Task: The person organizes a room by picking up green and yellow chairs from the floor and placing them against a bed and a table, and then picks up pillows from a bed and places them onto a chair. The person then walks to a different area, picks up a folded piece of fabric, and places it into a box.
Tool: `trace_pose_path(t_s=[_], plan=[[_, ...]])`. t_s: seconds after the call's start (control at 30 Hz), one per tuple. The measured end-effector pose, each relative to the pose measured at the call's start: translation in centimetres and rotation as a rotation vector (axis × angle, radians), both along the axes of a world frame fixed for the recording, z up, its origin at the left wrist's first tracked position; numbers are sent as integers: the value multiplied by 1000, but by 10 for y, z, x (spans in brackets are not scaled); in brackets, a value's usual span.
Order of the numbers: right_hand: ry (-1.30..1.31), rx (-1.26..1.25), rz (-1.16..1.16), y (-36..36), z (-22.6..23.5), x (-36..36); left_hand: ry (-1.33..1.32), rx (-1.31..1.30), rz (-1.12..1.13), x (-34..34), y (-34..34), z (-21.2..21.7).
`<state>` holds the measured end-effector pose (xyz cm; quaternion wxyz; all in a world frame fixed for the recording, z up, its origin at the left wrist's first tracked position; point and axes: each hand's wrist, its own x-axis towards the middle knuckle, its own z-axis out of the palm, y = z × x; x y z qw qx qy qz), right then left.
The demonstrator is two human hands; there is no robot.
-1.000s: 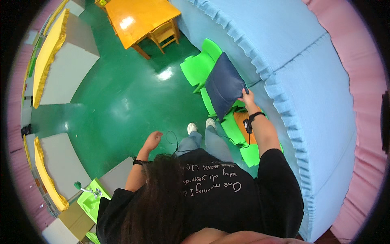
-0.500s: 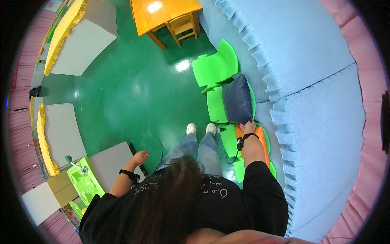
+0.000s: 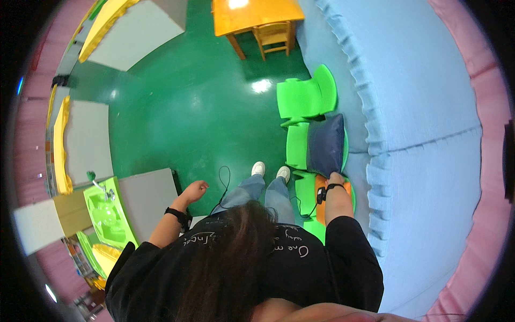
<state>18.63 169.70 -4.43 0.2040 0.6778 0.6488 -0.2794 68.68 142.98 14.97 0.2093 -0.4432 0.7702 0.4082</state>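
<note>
A dark blue cushion [image 3: 325, 144] leans on the seat and back of a green chair [image 3: 296, 145]. My right hand [image 3: 335, 180] is at the cushion's near corner, its fingers closed on it and partly hidden. Just below that hand lies an orange cushion [image 3: 320, 199] on the nearer green chair [image 3: 305, 192], partly covered by my wrist and forearm. My left hand [image 3: 194, 191] hangs in the air left of my legs, fingers loosely bent and apart, holding nothing.
A third green chair [image 3: 300, 99] stands farther along the row, beside a blue fabric-covered surface [image 3: 424, 182]. A wooden table [image 3: 257, 13] with a small wooden chair [image 3: 272, 36] is at the far end. A green toy sink [image 3: 110, 212] and grey cabinets [image 3: 88, 139] are left. A black cable [image 3: 222, 188] loops near my left hand.
The whole view has swung, so the table and chairs sit further right and lower. My right hand has stayed at the dark blue cushion's corner. My left hand still hangs with nothing in it.
</note>
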Motion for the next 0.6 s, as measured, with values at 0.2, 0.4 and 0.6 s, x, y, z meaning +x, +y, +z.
trace_pose_path(t_s=[0.2, 0.4, 0.6], plan=[[159, -271, 535, 10, 0, 29, -24, -13, 226, 53, 14, 7], [103, -626, 1213, -7, -17, 44, 90, -70, 595, 127, 60, -13], [-138, -876, 1797, -111, -44, 67, 329, 259, 1359, 169, 107, 0]])
